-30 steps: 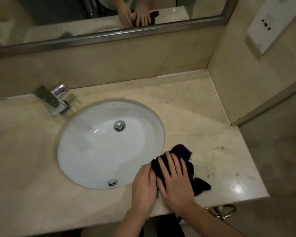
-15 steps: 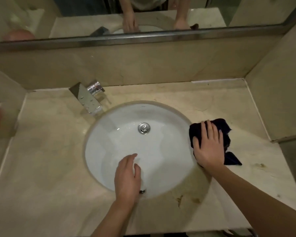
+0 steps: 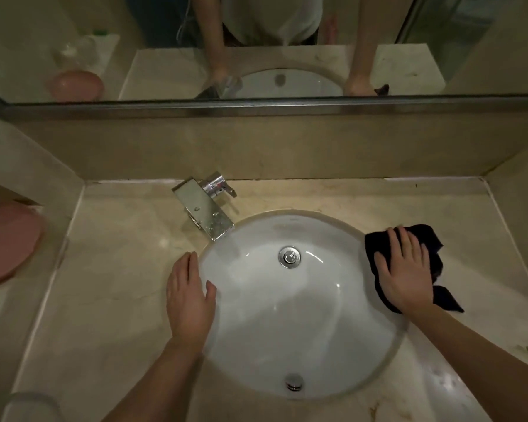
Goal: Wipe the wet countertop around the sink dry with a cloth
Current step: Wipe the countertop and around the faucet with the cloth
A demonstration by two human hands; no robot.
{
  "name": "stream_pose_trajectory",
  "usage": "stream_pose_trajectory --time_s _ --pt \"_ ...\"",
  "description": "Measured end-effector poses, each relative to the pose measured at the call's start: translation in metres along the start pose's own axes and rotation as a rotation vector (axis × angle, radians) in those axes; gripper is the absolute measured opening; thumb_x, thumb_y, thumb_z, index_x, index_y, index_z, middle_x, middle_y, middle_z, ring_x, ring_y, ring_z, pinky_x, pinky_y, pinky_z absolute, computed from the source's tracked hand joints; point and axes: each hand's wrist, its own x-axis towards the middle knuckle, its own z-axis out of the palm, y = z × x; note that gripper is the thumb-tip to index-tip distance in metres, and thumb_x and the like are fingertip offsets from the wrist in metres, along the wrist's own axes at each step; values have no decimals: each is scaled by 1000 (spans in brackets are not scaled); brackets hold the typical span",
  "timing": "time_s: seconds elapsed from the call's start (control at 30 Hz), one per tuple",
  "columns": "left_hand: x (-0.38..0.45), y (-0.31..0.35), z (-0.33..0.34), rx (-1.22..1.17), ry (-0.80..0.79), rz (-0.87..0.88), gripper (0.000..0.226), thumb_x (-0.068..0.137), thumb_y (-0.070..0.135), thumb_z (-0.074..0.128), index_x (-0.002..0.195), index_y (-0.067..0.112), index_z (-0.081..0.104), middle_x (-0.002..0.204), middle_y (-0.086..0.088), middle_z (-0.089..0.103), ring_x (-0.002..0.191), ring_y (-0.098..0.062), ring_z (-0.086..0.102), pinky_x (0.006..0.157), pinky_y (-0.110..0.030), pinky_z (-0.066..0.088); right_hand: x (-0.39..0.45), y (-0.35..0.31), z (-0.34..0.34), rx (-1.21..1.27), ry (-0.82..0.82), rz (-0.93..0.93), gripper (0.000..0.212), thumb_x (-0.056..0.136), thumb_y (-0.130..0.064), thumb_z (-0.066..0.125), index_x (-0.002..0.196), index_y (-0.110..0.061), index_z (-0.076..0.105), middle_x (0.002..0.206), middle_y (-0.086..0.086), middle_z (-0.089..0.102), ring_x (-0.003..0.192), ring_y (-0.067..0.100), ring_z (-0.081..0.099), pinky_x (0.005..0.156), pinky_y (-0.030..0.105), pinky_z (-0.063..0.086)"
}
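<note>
The cloth (image 3: pixel 430 248) is a dark, almost black rag, bunched and creased rather than folded, with one pointed corner trailing out toward the person near the wrist. It lies on the beige stone worktop (image 3: pixel 119 269) just to the right of the sink (image 3: pixel 302 315), its left edge close to the basin's rim. The right hand (image 3: pixel 404 272) lies flat on top of it, fingers (image 3: pixel 393 239) straight and slightly spread, pressing the fabric down onto the stone; nothing is curled round it. Much of the rag is hidden under the palm, so its full shape cannot be made out.

The left hand (image 3: pixel 189 293) rests at the left rim of the basin, fingers straight and close together, the thumb reaching out over the white bowl. It holds nothing.

The basin is an oval white bowl sunk under the stone, with a chrome drain (image 3: pixel 289 256) in the middle and an overflow fitting (image 3: pixel 294 382) at the near wall. A chrome tap (image 3: pixel 203 205) with a flat angled spout stands at the back left, speckled with drops. The stone near the front right corner shows brownish marks (image 3: pixel 525 348) and a sheen. A pink basin (image 3: pixel 6 242) sits off to the far left beyond the side wall, and the mirror (image 3: pixel 256 47) above the backsplash reflects both forearms.
</note>
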Motion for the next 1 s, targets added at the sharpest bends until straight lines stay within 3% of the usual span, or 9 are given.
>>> stream_pose_trajectory --time_s 0.17,0.4,0.53,0.6,0.67,0.73,0.83,1.0 --pt "5 -21 -5 -35 49 123 60 87 16 48 146 6 47 147 -11 46 135 -31 44 112 -39 34 56 -30 4 23 -1 -52 70 101 -50 12 157 -10 27 164 12 25 152 29 18 125 46 8" --pt "7 -20 -1 -103 134 58 66 78 -10 59 142 6 53 154 -12 40 141 -34 39 112 -46 37 103 -96 20 26 57 47 71 98 -45 16 153 -2 33 159 20 31 147 36 26 123 52 12" --pt "8 -23 2 -132 139 61 58 84 9 43 141 7 54 154 -11 40 143 -33 37 114 -42 33 119 -131 24 115 -1 53 82 92 -53 21 153 1 29 159 30 24 147 44 20 122 53 5" --pt "9 -24 3 -143 153 61 59 84 14 39 140 7 56 153 -11 41 141 -34 40 114 -43 34 117 -116 11 235 -53 -48 78 94 -53 37 155 -6 28 161 25 20 150 38 17 122 44 5" --pt "11 -24 2 -186 174 67 58 84 13 40 139 6 57 151 -11 43 139 -35 43 112 -46 37 112 -86 -6 249 -99 -293 66 98 -49 49 152 -12 36 162 12 24 150 28 23 122 33 11" --pt "12 -24 3 -212 175 58 57 84 12 41 138 7 58 150 -11 44 138 -35 44 111 -48 40 115 -64 -14 43 -119 -532 66 102 -57 35 151 -13 41 161 6 30 148 28 29 123 32 12" --pt "12 -22 3 -221 183 49 56 84 10 43 137 7 60 150 -8 45 138 -33 45 112 -46 39 128 -83 -5 -98 -181 -563 70 102 -60 24 153 -15 38 162 7 31 147 30 30 124 40 12" --pt "14 -22 1 -223 164 42 60 79 1 49 138 7 59 151 -8 44 140 -31 44 113 -42 38 125 -173 20 -118 -159 -688 68 99 -56 34 154 -16 37 162 6 33 146 27 32 122 41 16"
